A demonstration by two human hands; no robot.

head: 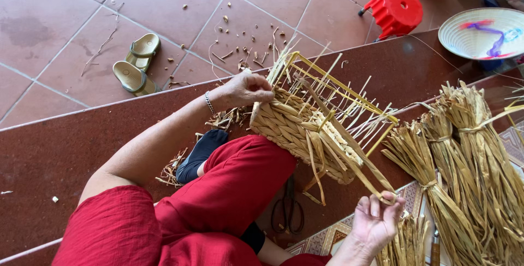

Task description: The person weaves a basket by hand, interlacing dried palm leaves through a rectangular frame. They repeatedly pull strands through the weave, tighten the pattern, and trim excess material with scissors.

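A half-woven straw basket (305, 126) on a yellow wire frame rests tilted on my knee, which is in red cloth. My left hand (246, 88), with a bracelet at the wrist, grips the basket's near woven corner. My right hand (377, 218) is lower right, its fingers pinching the end of a long flat straw strand (357, 162) that runs up into the weave. Loose strand ends stick out of the basket's open top.
Tied bundles of dried straw (464, 167) lie at the right. Black scissors (287, 208) lie on the dark red step below the basket. A pair of sandals (136, 64), straw scraps, a red stool (396, 8) and a conical hat (486, 32) sit on the tiled floor beyond.
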